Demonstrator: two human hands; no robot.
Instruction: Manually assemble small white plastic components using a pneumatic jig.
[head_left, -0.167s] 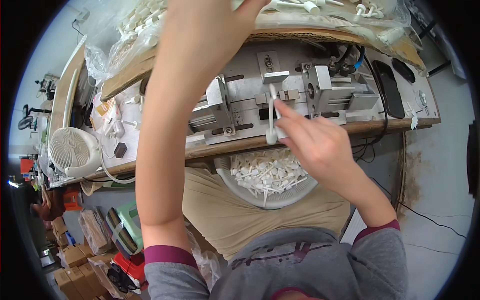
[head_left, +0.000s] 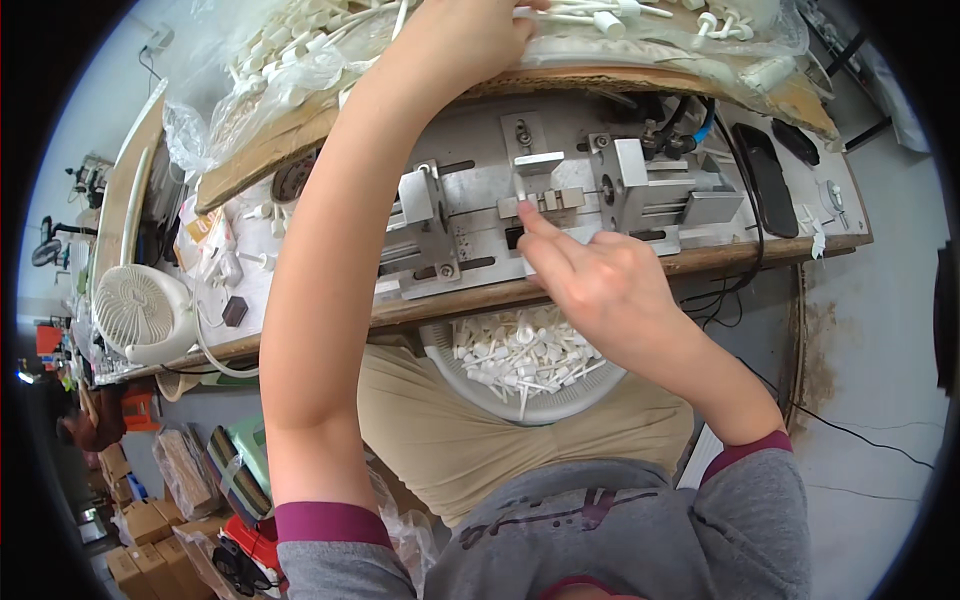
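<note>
One metal fixture (head_left: 540,215) is mounted on the wooden workbench (head_left: 600,275). It carries one sliding block at the left (head_left: 418,200), one at the right (head_left: 632,165), and one small central clamp (head_left: 540,162).

The right hand (head_left: 600,285) is placed at the centre of the fixture. Its index finger (head_left: 535,232) is extended, with the tip touching the central slot just below the clamp; the remaining fingers are curled together toward the palm. Whether a part is pinched beneath them cannot be told.

The left hand (head_left: 480,35) is raised to the far side of the bench, onto one clear plastic bag (head_left: 300,70) filled with white plastic sticks. Its fingers are bent down onto the bag, and one white stick (head_left: 580,15) lies at the fingertips; whether it is gripped cannot be told.

One round white bowl (head_left: 480,385) is held in the lap, just below the bench edge. It is filled with white plastic sticks (head_left: 520,355), too many and too tangled to be counted.

One white desk fan (head_left: 135,310) stands at the left end of the bench. One black oblong object (head_left: 765,180) lies at the right end, and several black cables (head_left: 720,300) hang over the front edge.
</note>
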